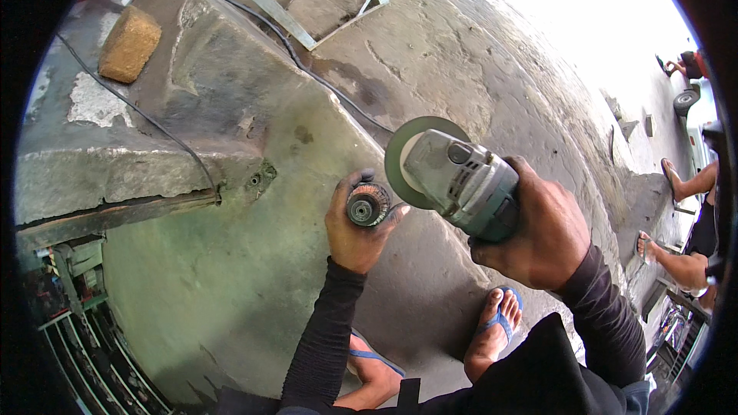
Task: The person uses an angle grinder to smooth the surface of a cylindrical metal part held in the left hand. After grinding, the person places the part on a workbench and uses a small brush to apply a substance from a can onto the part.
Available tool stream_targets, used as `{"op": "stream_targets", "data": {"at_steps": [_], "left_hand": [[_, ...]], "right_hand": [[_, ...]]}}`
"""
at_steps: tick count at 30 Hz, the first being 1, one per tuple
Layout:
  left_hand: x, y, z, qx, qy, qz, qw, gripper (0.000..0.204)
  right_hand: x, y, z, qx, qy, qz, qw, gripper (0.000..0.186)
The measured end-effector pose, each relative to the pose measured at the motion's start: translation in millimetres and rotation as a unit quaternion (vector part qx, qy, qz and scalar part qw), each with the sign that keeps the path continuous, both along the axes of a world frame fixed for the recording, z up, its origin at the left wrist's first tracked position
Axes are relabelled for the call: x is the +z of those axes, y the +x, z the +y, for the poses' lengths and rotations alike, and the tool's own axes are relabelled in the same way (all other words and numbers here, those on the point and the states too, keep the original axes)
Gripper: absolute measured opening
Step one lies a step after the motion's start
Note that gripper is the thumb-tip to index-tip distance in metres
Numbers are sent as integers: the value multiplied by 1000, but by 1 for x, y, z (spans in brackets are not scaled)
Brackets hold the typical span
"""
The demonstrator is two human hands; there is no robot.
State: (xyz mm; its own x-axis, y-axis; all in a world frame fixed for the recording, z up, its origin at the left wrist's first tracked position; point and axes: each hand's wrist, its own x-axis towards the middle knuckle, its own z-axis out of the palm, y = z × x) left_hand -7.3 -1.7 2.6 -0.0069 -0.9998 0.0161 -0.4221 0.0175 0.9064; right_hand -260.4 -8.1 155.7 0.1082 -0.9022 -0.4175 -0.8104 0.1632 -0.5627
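My left hand grips a small round metal motor part with copper windings, its end facing up toward me. My right hand holds a grey-green angle grinder by its body. The grinder's thin round disc is just above and to the right of the motor part; I cannot tell whether it is spinning.
A tan brick and dark cables lie on uneven concrete. A metal frame stands at the top. My sandalled feet are below. Other people's legs and a vehicle wheel are at right; a metal grille is lower left.
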Motion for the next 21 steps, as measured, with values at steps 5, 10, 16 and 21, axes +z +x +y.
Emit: {"op": "stream_targets", "data": {"at_steps": [5,10,16,21], "left_hand": [[2,7,0,-22,69,45,996,56],[-2,8,1,-16,56,59,997,51],[-7,9,2,-22,47,56,997,49],[-14,10,3,-12,60,113,992,48]], "right_hand": [[1,6,-8,18,-11,-2,1000,63],[3,14,-17,42,11,28,999,62],[3,18,-22,68,16,26,997,61],[2,19,-22,84,8,35,996,62]]}}
